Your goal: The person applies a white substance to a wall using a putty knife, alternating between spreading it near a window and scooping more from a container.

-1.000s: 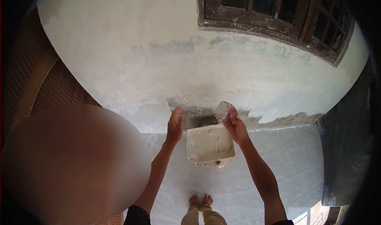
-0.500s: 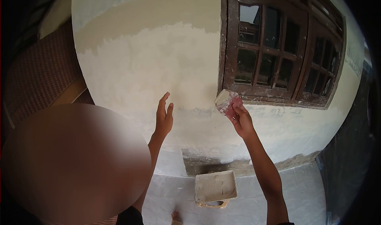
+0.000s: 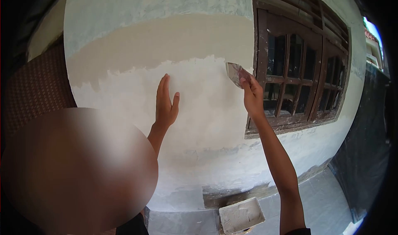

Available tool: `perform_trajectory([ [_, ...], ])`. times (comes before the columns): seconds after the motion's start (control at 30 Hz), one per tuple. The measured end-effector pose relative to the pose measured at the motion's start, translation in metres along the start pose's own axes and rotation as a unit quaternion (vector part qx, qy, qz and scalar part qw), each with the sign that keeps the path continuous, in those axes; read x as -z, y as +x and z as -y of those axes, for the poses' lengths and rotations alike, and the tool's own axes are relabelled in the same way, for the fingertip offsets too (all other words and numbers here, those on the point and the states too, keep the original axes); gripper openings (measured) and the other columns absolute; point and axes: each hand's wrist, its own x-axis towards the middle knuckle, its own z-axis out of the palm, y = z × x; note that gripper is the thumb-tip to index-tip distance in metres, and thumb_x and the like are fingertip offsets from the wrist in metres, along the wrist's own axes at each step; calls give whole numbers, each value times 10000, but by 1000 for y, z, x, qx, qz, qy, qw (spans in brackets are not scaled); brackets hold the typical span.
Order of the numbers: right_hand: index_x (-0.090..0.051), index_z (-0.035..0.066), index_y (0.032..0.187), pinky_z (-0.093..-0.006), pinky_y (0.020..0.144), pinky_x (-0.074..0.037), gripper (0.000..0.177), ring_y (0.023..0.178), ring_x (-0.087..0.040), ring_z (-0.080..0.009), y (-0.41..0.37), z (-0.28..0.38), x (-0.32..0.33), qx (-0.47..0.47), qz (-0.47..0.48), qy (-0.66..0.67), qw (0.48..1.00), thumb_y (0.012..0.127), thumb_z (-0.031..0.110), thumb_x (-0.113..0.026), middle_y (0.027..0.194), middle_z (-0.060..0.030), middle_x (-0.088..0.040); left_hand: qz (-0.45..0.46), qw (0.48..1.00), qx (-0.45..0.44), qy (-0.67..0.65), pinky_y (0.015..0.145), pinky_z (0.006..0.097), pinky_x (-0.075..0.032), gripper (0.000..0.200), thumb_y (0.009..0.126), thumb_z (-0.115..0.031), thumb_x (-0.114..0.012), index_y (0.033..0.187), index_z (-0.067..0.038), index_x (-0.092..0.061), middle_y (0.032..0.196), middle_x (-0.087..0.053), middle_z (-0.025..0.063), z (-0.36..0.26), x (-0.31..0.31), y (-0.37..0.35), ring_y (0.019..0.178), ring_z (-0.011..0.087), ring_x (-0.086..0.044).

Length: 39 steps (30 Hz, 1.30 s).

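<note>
My right hand (image 3: 253, 95) grips a putty knife (image 3: 237, 74) smeared with pale filler, its blade close to the wall just left of the window frame. The wall (image 3: 199, 106) carries a whitish coat in the middle, with a ragged upper border against a beige band (image 3: 166, 40). My left hand (image 3: 166, 102) is raised flat in front of the whitish coat, fingers stretched and thumb apart, holding nothing. Low on the floor by the wall stands a tray (image 3: 262, 218) of pale filler with marks scraped in it.
A brown wooden window (image 3: 290, 69) with several panes takes up the right of the wall. Grey tiles (image 3: 315, 206) cover the floor. Dark sheeting (image 3: 360, 144) hangs at the far right, and a brown woven panel (image 3: 37, 90) stands on the left. A blurred oval hides the lower left.
My right hand has lifted the putty knife from the window's lower corner to higher on the wall. My left hand has risen slightly. The view has shifted, bringing more upper wall into sight.
</note>
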Motion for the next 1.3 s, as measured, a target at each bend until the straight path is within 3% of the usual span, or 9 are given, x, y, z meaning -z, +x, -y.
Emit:
perform_trajectory([
  [0.03, -611, 29, 1336, -322, 995, -481, 331, 1123, -655, -212, 2, 3, -8, 18, -20, -88, 996, 1032, 112, -509, 1208, -150, -700, -5, 1000, -19, 9, 1205, 465, -247, 589, 1024, -124, -456, 1558, -14, -232, 1600, -283, 168, 7, -1, 6, 1484, 329, -272],
  [0.13, -621, 53, 1329, -345, 1027, -475, 346, 1197, -643, -247, 5, 16, -23, 116, 2, -185, 976, 1000, 23, -518, 1224, -173, -695, -8, 998, -47, 43, 1216, 483, -208, 611, 1020, -124, -453, 1568, -15, -203, 1613, -261, 164, 24, -7, 14, 1498, 331, -243],
  [0.17, -617, 42, 1321, -389, 1074, -456, 403, 1275, -591, -318, 7, 13, -26, 118, 13, -184, 976, 938, -65, -549, 1291, -184, -656, -4, 996, -58, 73, 1216, 497, -197, 622, 1013, -122, -461, 1568, -13, -201, 1616, -257, 168, 29, -9, 16, 1499, 337, -240],
  [0.2, -617, 42, 1321, -389, 1074, -456, 403, 1275, -591, -318, 9, 9, -28, 120, 13, -188, 975, 938, -65, -549, 1291, -184, -656, -6, 996, -58, 69, 1216, 497, -197, 622, 1013, -122, -461, 1568, -13, -201, 1616, -257, 168, 34, -11, 16, 1499, 337, -240],
  [0.27, -610, 38, 1318, -446, 1097, -442, 451, 1287, -569, -360, 15, -5, -31, 297, 23, -300, 906, 889, -99, -577, 1347, -176, -621, 7, 995, -51, 87, 1217, 514, -175, 624, 1002, -127, -470, 1563, -10, -225, 1622, -254, 166, 43, -16, 14, 1504, 338, -239],
  [0.4, -613, 45, 1318, -527, 1107, -415, 488, 1306, -550, -367, 23, -25, -33, 367, 32, -354, 860, 853, -102, -616, 1389, -153, -597, 8, 987, -77, 141, 1221, 512, -164, 620, 990, -140, -479, 1554, -1, -260, 1623, -265, 161, 58, -23, 7, 1508, 338, -243],
  [0.57, -625, 54, 1312, -542, 1098, -418, 490, 1314, -547, -356, 32, -38, -36, 378, 20, -383, 842, 845, -90, -641, 1397, -146, -594, -27, 975, -92, 202, 1221, 480, -211, 606, 960, -170, -537, 1515, 6, -370, 1605, -349, 128, 63, -28, 6, 1501, 265, -301],
  [1.1, -667, 34, 1255, -513, 1045, -477, 441, 1270, -584, -358, 32, -55, -53, 365, -2, -454, 813, 825, -67, -659, 1361, -167, -615, -41, 966, -95, 239, 1208, 475, -247, 620, 936, -176, -558, 1504, 9, -393, 1585, -386, 133, 64, -31, 5, 1485, 271, -339],
  [1.3, -702, 29, 1191, -492, 1006, -507, 372, 1235, -614, -348, 33, -55, -53, 362, 5, -475, 802, 828, -36, -654, 1319, -171, -644, -27, 970, -92, 224, 1210, 512, -211, 630, 952, -157, -511, 1532, 8, -330, 1610, -322, 145, 64, -32, 4, 1499, 316, -292],
])
